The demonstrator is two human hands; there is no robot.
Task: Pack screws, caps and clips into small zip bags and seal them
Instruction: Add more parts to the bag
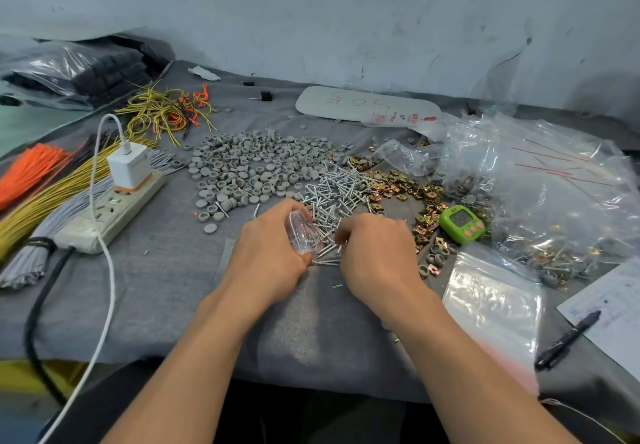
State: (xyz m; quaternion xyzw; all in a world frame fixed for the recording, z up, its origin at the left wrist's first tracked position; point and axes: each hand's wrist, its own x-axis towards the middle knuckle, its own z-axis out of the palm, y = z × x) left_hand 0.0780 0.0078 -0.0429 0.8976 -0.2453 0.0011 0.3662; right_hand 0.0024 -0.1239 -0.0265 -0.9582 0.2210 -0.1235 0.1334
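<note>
Gripping a glossy clear zip bag [302,236] in our left hand [266,256], we curl our right hand [375,251] over slender silvery screws [332,194] mid-frame, its hold unclear.

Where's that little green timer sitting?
In the head view, the green timer lies right of the right hand, at the edge of the brass clips, just left of the heap of clear bags.

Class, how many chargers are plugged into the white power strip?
1: a white charger in the far end of the power strip, left of the grey caps. Other visible sockets are empty.
</note>
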